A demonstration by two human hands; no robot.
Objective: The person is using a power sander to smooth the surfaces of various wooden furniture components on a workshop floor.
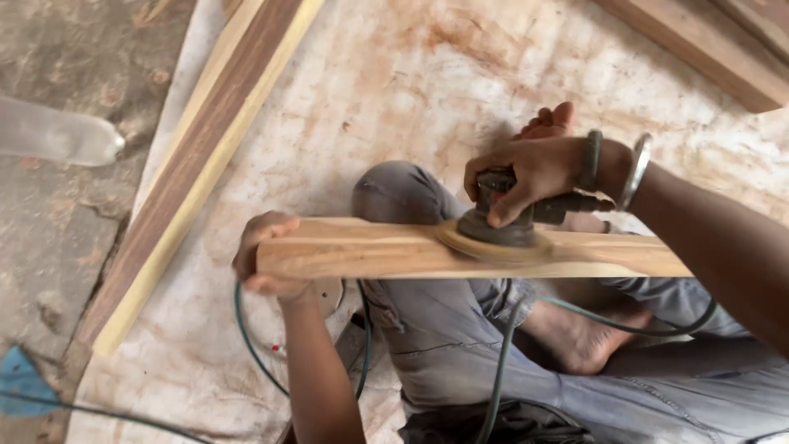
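Two bare hands work over a lap clad in grey trousers [444,345]. Nearest the camera, a green cable [497,378] loops across the trousers and past a bare foot [579,333], then runs under the plank toward the sander. Above the knees a pale wooden plank [386,251] lies crosswise, roughly level. The left hand [263,255] is wrapped round its left end, fingers curled over the top edge and thumb hidden behind the wood. The right hand [526,177], with a dark band and a metal bangle at the wrist, is closed over the body of a dark orbital sander [497,226], whose round pad sits flat on the plank's upper face near its middle. The sander and right forearm hide part of the plank and of the raised knee behind it.

Beneath everything lies a stained whitish sheet [411,82] spread on the floor. To the left on it rests a long board [197,156] with a dark centre and pale edges, set at a slant. Farther off, at the top right corner, more reddish timber [707,57] lies on the sheet. At the far left a blurred pale object [57,136] sits on bare concrete floor [49,247].
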